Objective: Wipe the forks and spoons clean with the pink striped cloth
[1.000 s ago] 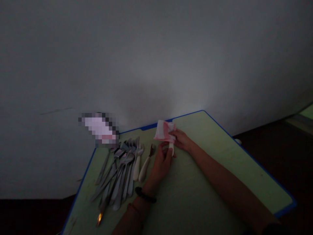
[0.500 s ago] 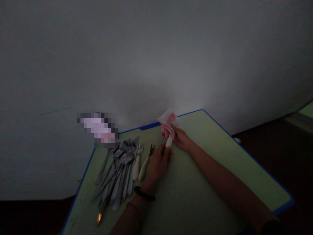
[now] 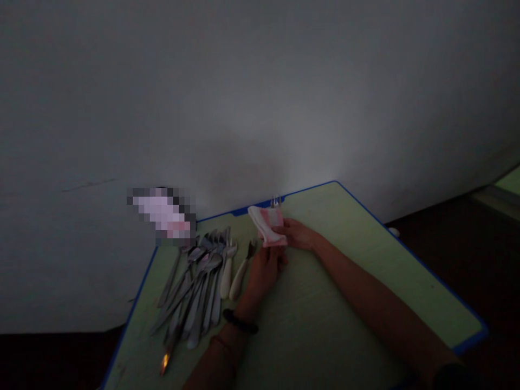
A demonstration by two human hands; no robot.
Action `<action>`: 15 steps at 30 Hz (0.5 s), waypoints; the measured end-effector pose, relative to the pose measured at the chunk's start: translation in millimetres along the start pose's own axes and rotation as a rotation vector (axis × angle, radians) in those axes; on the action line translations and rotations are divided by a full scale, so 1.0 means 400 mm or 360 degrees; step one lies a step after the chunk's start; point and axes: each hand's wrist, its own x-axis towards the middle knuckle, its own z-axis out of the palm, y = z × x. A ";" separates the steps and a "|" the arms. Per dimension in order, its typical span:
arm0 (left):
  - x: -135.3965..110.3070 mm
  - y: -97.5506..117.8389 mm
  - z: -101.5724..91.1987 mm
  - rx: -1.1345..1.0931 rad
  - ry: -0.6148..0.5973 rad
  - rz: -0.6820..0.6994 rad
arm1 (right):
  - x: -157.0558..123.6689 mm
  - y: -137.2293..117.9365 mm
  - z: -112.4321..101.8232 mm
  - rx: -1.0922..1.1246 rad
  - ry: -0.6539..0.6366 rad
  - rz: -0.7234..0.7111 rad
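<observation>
My right hand (image 3: pixel 298 235) grips a pink-and-white cloth (image 3: pixel 267 225) wrapped round a fork (image 3: pixel 275 202). The fork's metal tines stick out above the cloth near the table's far edge. My left hand (image 3: pixel 265 268) is closed on the fork's lower end, just under the cloth. A dark band circles my left wrist. Both hands work over the far middle of a light green table (image 3: pixel 365 281) with a blue rim.
A pile of several spoons and forks (image 3: pixel 199 287) lies left of my hands, two with white handles (image 3: pixel 231 279). A blurred pink object (image 3: pixel 162 214) sits at the table's far left corner. A pale wall stands behind the table. The room is dim.
The cloth slid down the fork toward my left hand, baring the tines at the top. A second ago the cloth covered the top end and the white handle showed below.
</observation>
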 end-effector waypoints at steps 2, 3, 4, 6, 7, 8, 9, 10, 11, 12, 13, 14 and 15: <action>-0.001 0.008 -0.001 -0.0002 0.0014 0.0002 | 0.005 0.004 0.000 0.0067 0.0063 -0.0004; -0.002 0.013 -0.002 -0.0001 0.0007 0.0008 | 0.009 0.007 -0.001 0.0108 0.0114 -0.0022; -0.003 0.018 -0.003 0.0001 -0.0009 0.0017 | 0.014 0.009 -0.002 0.0156 0.0169 -0.0051; -0.005 0.029 -0.005 0.0011 -0.0058 0.0035 | 0.027 0.011 -0.007 0.0274 0.0302 -0.0154; -0.006 0.032 -0.006 0.0015 -0.0086 0.0044 | 0.033 0.010 -0.010 0.0345 0.0382 -0.0230; -0.007 0.035 -0.006 0.0017 -0.0109 0.0051 | 0.039 0.009 -0.013 0.0417 0.0466 -0.0307; -0.008 0.035 -0.006 0.0016 -0.0127 0.0056 | 0.043 0.007 -0.017 0.0479 0.0545 -0.0377; -0.009 0.035 -0.006 0.0010 -0.0138 0.0060 | 0.046 0.005 -0.020 0.0523 0.0611 -0.0431; -0.010 0.034 -0.005 0.0005 -0.0148 0.0064 | 0.048 0.003 -0.023 0.0543 0.0652 -0.0465; -0.010 0.031 -0.004 0.0001 -0.0152 0.0068 | 0.047 0.001 -0.025 0.0536 0.0662 -0.0473; -0.011 0.029 -0.003 -0.0013 -0.0150 0.0070 | 0.046 0.000 -0.025 0.0510 0.0650 -0.0462; -0.012 0.027 -0.001 -0.0040 -0.0142 0.0070 | 0.043 -0.001 -0.026 0.0472 0.0625 -0.0438; -0.012 0.025 0.000 -0.0082 -0.0135 0.0068 | 0.039 -0.002 -0.025 0.0432 0.0598 -0.0405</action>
